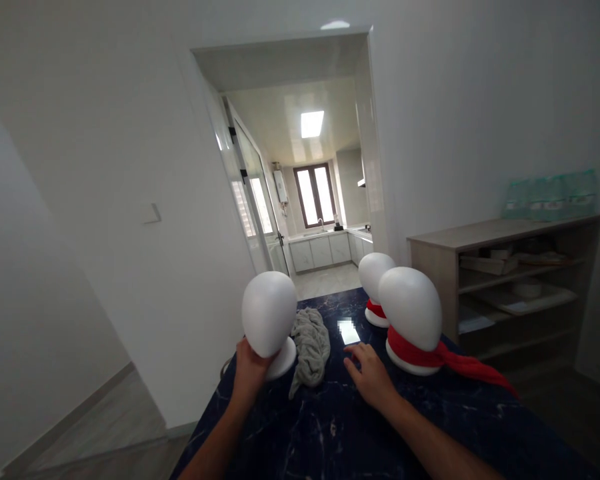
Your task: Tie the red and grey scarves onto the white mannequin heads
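"So, where's the L hand [251, 370]?"

"On the white mannequin head [269, 312], L part of the dark-blue marbled table [305, 440]. Holding it low, approx. at the neck; fingertips mostly hidden."

"Which way's it pointing?"

"Long axis near upright: broad crown up, narrow end down, round base showing to the R."

"& the R hand [370, 377]?"

"Open, fingers apart & loosely bent, above or on the tabletop, can't tell which."

"Grey scarf [311, 350]?"

"Just R of that head, bunched, long axis running away from the wearer, thin end nearest."

"Rest?"

"Near mannequin head [411, 303] & far mannequin head [374, 272], both R, upright, red scarf [416, 353] round the near one's neck, its tail trailing R."
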`<state>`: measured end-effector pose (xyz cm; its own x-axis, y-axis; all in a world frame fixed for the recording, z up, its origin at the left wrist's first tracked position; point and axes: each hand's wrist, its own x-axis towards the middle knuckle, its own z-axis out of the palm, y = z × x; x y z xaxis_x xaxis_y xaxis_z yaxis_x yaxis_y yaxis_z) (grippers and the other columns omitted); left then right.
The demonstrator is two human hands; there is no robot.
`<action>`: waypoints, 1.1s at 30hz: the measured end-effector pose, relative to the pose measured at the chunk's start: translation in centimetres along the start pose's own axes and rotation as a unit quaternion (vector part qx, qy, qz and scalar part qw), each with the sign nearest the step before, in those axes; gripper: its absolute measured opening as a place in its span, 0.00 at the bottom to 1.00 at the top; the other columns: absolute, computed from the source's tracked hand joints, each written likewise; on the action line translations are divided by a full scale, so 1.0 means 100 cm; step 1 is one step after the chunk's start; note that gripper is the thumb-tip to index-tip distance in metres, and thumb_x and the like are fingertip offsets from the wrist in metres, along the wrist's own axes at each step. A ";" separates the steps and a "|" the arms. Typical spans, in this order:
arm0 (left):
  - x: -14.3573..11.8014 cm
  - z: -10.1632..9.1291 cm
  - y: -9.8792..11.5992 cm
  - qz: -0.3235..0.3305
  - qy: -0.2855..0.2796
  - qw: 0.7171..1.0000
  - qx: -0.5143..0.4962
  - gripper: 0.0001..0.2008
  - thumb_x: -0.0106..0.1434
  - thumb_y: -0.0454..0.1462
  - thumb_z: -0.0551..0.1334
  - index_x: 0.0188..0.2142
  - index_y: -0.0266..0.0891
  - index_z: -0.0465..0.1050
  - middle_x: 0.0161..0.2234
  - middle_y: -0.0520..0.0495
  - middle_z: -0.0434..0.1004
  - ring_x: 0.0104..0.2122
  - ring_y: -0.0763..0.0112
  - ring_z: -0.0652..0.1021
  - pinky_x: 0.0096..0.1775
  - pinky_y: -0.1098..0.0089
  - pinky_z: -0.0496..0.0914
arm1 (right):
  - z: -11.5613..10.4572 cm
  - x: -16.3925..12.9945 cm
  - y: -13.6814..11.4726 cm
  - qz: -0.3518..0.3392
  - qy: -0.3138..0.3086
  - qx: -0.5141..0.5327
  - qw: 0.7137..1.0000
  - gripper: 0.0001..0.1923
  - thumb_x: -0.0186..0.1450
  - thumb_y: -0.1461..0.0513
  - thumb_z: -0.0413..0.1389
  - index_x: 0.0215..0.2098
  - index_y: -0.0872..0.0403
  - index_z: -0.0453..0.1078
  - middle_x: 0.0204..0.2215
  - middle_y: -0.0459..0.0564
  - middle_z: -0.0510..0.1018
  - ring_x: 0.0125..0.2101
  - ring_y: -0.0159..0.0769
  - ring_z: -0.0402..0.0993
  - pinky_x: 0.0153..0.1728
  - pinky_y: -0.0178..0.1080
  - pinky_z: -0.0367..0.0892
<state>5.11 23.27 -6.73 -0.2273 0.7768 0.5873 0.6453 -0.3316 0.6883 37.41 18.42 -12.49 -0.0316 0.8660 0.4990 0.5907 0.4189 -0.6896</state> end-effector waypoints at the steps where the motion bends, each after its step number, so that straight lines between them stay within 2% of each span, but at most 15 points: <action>1: -0.017 0.002 0.012 0.019 -0.010 0.999 -0.026 0.31 0.48 0.50 0.75 0.48 0.35 0.78 0.50 0.37 0.82 0.51 0.43 0.79 0.53 0.51 0.76 | 0.000 -0.001 -0.003 -0.014 -0.013 0.048 0.999 0.17 0.74 0.54 0.53 0.56 0.50 0.75 0.46 0.54 0.80 0.50 0.46 0.75 0.54 0.45 0.68; 3: -0.051 0.014 0.032 0.011 0.017 0.998 -0.067 0.39 0.45 0.49 0.77 0.54 0.35 0.75 0.53 0.35 0.79 0.54 0.41 0.78 0.56 0.48 0.74 | 0.001 -0.006 -0.010 -0.036 -0.047 0.143 0.988 0.24 0.74 0.51 0.54 0.65 0.48 0.70 0.55 0.54 0.79 0.57 0.47 0.73 0.61 0.50 0.65; 5: -0.083 0.032 0.047 -0.015 0.023 0.994 -0.107 0.44 0.40 0.48 0.80 0.56 0.36 0.74 0.54 0.36 0.78 0.54 0.40 0.78 0.56 0.48 0.75 | 0.002 -0.012 -0.016 -0.053 -0.085 0.225 0.969 0.30 0.72 0.48 0.58 0.70 0.46 0.64 0.63 0.54 0.74 0.62 0.49 0.69 0.66 0.53 0.61; 7: -0.108 0.051 0.056 -0.042 -0.013 0.986 -0.159 0.43 0.38 0.47 0.81 0.53 0.38 0.76 0.51 0.36 0.81 0.52 0.39 0.79 0.53 0.49 0.77 | 0.001 -0.017 -0.020 -0.067 -0.126 0.300 0.943 0.36 0.68 0.47 0.64 0.70 0.45 0.64 0.65 0.54 0.72 0.64 0.51 0.68 0.66 0.53 0.60; 9: -0.127 0.064 0.061 -0.063 -0.072 0.970 -0.221 0.42 0.40 0.48 0.81 0.54 0.39 0.76 0.51 0.36 0.82 0.53 0.37 0.79 0.53 0.50 0.77 | -0.006 -0.019 -0.020 -0.068 -0.176 0.356 0.915 0.40 0.63 0.49 0.70 0.69 0.46 0.65 0.64 0.54 0.74 0.63 0.52 0.70 0.66 0.53 0.61; 11: -0.142 0.066 0.063 -0.070 -0.116 0.952 -0.274 0.45 0.45 0.49 0.79 0.61 0.41 0.71 0.56 0.36 0.80 0.57 0.37 0.78 0.57 0.49 0.75 | -0.015 -0.018 -0.016 -0.052 -0.220 0.384 0.895 0.43 0.59 0.51 0.73 0.68 0.47 0.66 0.63 0.55 0.75 0.62 0.52 0.71 0.66 0.53 0.61; 14: -0.158 0.057 0.063 -0.072 -0.164 0.941 -0.288 0.51 0.53 0.51 0.76 0.71 0.42 0.58 0.66 0.35 0.70 0.65 0.40 0.71 0.65 0.49 0.68 | -0.026 -0.015 -0.007 -0.021 -0.250 0.379 0.891 0.44 0.55 0.52 0.76 0.66 0.49 0.68 0.60 0.56 0.78 0.60 0.53 0.73 0.65 0.56 0.62; 19: -0.163 0.043 0.064 -0.073 -0.206 0.934 -0.281 0.54 0.53 0.54 0.75 0.73 0.43 0.55 0.68 0.35 0.68 0.68 0.42 0.68 0.68 0.49 0.63 | -0.022 -0.014 0.008 0.006 -0.248 0.322 0.914 0.47 0.48 0.54 0.78 0.62 0.51 0.70 0.55 0.56 0.81 0.56 0.55 0.75 0.64 0.61 0.63; 26: -0.159 0.038 0.064 -0.070 -0.206 0.942 -0.257 0.50 0.53 0.50 0.77 0.71 0.42 0.61 0.67 0.36 0.70 0.68 0.44 0.67 0.69 0.52 0.61 | -0.021 -0.016 0.009 0.001 -0.269 0.304 0.914 0.44 0.49 0.57 0.77 0.62 0.51 0.70 0.55 0.55 0.81 0.55 0.53 0.76 0.64 0.59 0.64; 30: -0.150 0.035 0.049 -0.076 -0.238 0.935 -0.251 0.41 0.55 0.40 0.75 0.67 0.45 0.67 0.66 0.39 0.71 0.70 0.47 0.66 0.70 0.52 0.60 | -0.026 -0.016 0.007 0.007 -0.287 0.302 0.909 0.40 0.50 0.60 0.75 0.60 0.52 0.72 0.55 0.55 0.81 0.55 0.52 0.76 0.62 0.55 0.66; 33: -0.134 0.039 0.029 -0.096 -0.186 0.941 -0.266 0.33 0.53 0.29 0.69 0.59 0.45 0.74 0.63 0.41 0.76 0.67 0.52 0.71 0.70 0.52 0.59 | -0.031 -0.011 0.013 -0.001 -0.307 0.282 0.909 0.34 0.52 0.64 0.69 0.58 0.51 0.73 0.54 0.53 0.81 0.55 0.50 0.76 0.62 0.52 0.66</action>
<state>12.90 13.97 -14.26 0.0325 0.9504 0.3094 0.1393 -0.3109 0.9402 40.72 17.13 -12.28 -0.5783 0.7821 0.2321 0.0893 0.3435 -0.9349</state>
